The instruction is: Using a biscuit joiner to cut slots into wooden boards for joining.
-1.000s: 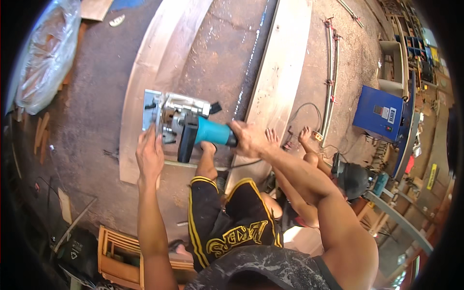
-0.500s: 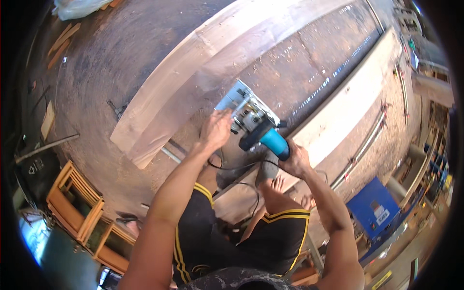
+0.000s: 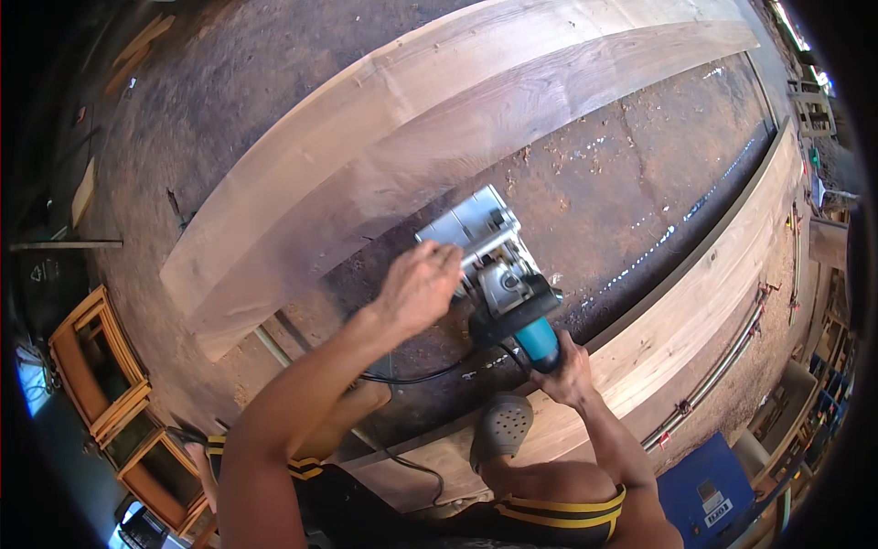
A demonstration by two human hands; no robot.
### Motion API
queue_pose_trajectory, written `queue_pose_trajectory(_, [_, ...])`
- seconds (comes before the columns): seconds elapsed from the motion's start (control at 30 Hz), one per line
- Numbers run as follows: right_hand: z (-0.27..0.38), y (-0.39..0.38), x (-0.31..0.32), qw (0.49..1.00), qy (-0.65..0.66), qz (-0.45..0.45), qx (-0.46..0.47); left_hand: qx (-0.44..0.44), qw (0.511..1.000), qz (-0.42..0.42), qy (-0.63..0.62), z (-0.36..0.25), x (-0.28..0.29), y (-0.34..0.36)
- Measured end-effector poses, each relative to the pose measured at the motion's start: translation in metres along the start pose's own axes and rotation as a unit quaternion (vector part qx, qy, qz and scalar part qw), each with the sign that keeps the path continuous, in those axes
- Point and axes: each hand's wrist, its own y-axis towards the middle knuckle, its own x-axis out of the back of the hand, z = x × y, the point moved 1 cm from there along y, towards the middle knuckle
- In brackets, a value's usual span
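My right hand (image 3: pixel 565 373) is wrapped round the rear of the teal motor body of a plate joiner (image 3: pixel 507 285). At its metal front, my left hand (image 3: pixel 422 285) grips the fence and handle area, fingers curled over it. The joiner hangs over the gap between the boards, its flat silver fence turned toward the far left. Just beyond the fence lies a darker wide board (image 3: pixel 402 178), beside a paler board (image 3: pixel 311 146). Nearer to my right hand is another long board (image 3: pixel 681 311). A black cord (image 3: pixel 416 377) trails from the tool.
My clog-shod foot (image 3: pixel 503 428) is at the right-hand board. Bar clamps (image 3: pixel 718 371) lie on the dusty floor at the right, near a blue box (image 3: pixel 702 489). Wooden frames (image 3: pixel 99 366) stand at the lower left. Under the boards run metal bars (image 3: pixel 273 348).
The view has shifted, and the boards appear lower and farther right. Both hands still hold the plate joiner, now a little lower and to the right in the picture. My clog-shod foot shows more fully.
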Motion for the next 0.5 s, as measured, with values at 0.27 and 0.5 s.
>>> queue_pose_trajectory(0.27, [0.06,0.053,-0.009,1.0,-0.006,0.017,-0.025,0.088,0.996,0.0,0.025,0.058,0.016,0.023])
queue_pose_trajectory(0.5, [0.045,0.082,-0.016,1.0,-0.008,0.009,0.015,0.142,0.988,0.044,-0.035,0.073,0.015,0.041])
